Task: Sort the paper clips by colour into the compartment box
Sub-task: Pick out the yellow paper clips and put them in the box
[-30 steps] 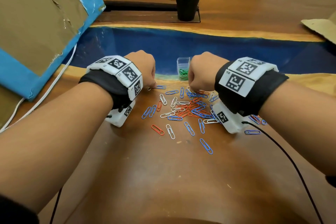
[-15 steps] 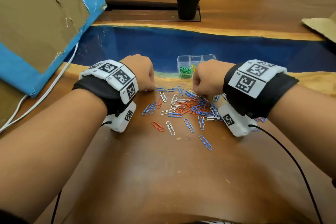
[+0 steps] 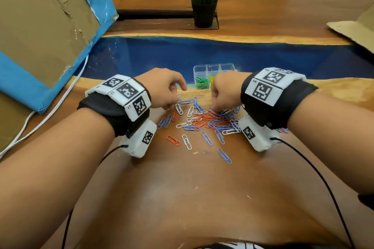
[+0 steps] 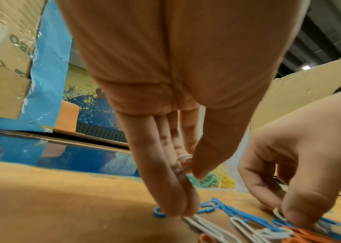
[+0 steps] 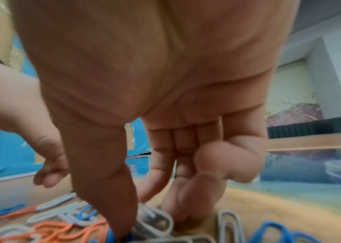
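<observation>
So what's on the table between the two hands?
In the head view, loose blue and white paper clips lie on the wooden table between the left hand and the right hand.

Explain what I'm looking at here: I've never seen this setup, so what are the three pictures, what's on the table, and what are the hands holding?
No robot: a person's two bare hands, each wrist wearing a strapped camera. The head view looks down from the forehead; the two close-ups look along each palm.

On the wooden table lie loose blue, red and white paper clips. Behind them stands the clear compartment box, already holding green clips and yellow clips in separate sections.

The left hand pinches clips between thumb and fingers while its fingertips touch the table. The right hand is picking at a white clip in the pile.
</observation>
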{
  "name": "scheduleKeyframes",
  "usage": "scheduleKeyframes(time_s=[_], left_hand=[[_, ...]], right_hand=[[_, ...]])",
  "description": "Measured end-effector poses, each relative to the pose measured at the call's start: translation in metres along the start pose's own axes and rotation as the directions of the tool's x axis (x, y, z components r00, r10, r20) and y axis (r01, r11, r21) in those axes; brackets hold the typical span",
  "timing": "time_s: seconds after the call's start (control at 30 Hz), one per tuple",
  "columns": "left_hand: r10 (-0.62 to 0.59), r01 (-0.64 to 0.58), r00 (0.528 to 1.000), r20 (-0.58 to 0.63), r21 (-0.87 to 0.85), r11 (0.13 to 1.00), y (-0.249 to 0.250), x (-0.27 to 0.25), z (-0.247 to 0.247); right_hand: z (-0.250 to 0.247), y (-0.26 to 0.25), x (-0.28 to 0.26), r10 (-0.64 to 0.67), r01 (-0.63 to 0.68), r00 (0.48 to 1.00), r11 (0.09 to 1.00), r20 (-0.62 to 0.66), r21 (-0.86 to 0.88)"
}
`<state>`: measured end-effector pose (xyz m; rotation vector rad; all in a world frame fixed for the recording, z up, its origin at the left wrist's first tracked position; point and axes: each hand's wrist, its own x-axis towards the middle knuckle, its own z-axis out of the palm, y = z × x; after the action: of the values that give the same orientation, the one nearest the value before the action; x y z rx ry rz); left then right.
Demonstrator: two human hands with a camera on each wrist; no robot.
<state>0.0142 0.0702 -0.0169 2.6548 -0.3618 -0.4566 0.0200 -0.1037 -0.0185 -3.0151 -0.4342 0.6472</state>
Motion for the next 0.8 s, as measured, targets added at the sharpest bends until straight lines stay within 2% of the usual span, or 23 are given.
scheduleKeyframes(time_s=[0.17,0.33,0.4,0.5,0.57,0.67,0.8], left_hand=[[0.001,-0.003,1.0,0.008,0.201,0.98,0.002,0.003,0.004],[-0.026,0.018,0.999,0.031,0.237,0.971,0.002,0.006,0.005],[-0.011,-0.003,0.999,0.05,0.259,0.966,0.002,0.006,0.006],[0.011,-0.034,0.997,0.075,0.317,0.948,0.003,0.009,0.009],[0.006,-0.029,0.997,0.072,0.328,0.944,0.003,0.01,0.008],[-0.017,-0.007,0.997,0.071,0.323,0.946,0.002,0.01,0.008],[-0.032,0.015,0.997,0.064,0.257,0.966,0.002,0.009,0.007]], right_hand=[[-0.003,0.015,-0.008,-0.012,0.008,1.0,0.968,0.014,0.25],[-0.004,0.031,-0.011,0.048,-0.053,0.999,0.901,0.022,0.43],[-0.003,0.033,-0.012,0.052,-0.059,0.998,0.907,0.029,0.417],[0.0,0.032,-0.013,0.02,-0.009,0.999,0.95,-0.031,0.312],[0.003,0.029,-0.015,-0.02,0.021,1.0,0.961,-0.007,0.277],[0.008,0.028,-0.02,-0.047,0.038,0.998,0.977,0.04,0.211],[0.012,0.027,-0.017,-0.053,0.049,0.998,0.99,0.028,0.131]])
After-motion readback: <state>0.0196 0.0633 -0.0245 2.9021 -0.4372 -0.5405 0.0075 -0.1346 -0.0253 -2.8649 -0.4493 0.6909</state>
